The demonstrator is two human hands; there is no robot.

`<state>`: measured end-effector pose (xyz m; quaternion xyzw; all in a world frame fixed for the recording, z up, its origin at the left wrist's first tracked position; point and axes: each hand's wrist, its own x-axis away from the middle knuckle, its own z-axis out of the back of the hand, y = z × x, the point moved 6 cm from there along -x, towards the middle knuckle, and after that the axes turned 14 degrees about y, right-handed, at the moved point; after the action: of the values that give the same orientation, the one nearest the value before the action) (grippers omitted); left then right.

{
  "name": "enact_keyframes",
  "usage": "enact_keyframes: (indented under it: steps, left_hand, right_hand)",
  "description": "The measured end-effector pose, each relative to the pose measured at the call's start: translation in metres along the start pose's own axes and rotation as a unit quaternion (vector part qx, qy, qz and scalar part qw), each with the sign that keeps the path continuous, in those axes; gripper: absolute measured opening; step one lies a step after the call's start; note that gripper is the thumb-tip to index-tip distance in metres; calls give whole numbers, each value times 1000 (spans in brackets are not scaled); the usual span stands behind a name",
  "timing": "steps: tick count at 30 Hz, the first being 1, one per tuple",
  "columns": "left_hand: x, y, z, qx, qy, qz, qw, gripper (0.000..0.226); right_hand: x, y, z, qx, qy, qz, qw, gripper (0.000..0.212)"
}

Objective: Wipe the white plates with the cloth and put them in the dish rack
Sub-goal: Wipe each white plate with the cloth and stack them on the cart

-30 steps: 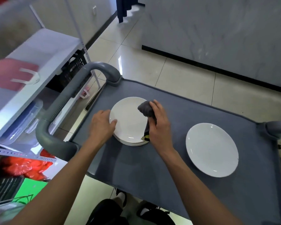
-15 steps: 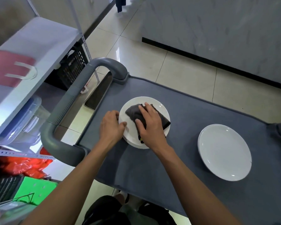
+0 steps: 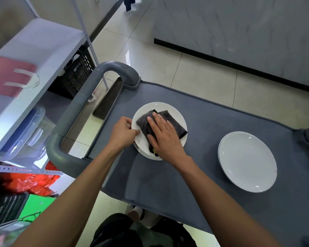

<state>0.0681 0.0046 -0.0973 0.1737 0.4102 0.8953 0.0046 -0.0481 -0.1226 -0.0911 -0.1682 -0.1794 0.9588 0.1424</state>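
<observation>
The white plate (image 3: 175,116) being wiped lies on top of a small stack near the left end of the grey cart top (image 3: 212,122), which serves here as the desk. The dark cloth (image 3: 146,122) is spread on its middle, folded, and covers only part of the face; the rim around it is bare.

To do this step well, I think the cloth should travel in circles from the middle out to the rim, with even pressure from flat fingers, so that no ring of the plate is missed. The plate below can slide, so the holding hand should keep the edge firm while the other one moves. The yellow corner of the cloth at the near rim could be tucked in, otherwise it may drag off the plate.

The right hand (image 3: 165,138) lies flat on the cloth, fingers straight and a little apart, pointing away from the person; its grip is not closed, it only presses. The left hand (image 3: 122,132) is at the plate's left edge, fingers curled, and its grip pinches the rim between thumb and fingers. Both forearms reach in from below.

A second stack of plates (image 3: 248,161) rests well apart to the right, untouched. No dish rack is clearly in view.
</observation>
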Motion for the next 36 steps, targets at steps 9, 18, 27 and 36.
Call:
enact_keyframes:
  steps: [9,18,27,36]
  left_hand:
    - [11,8,-5,125,-107,75,984,24]
    - [27,17,-4,164,-204,91,961,39]
    - [39,47,-22,206,-252,59,944,41]
    - [64,121,-48,190,-327,-51,924,39]
  right_hand:
    - [5,-6,5,-36,51,-54,997,54]
    - [14,-14,17,-40,89,-62,993,51]
    - [7,-10,57,-2,149,-12,989,50]
    - [-3,28,128,77,227,-20,971,60]
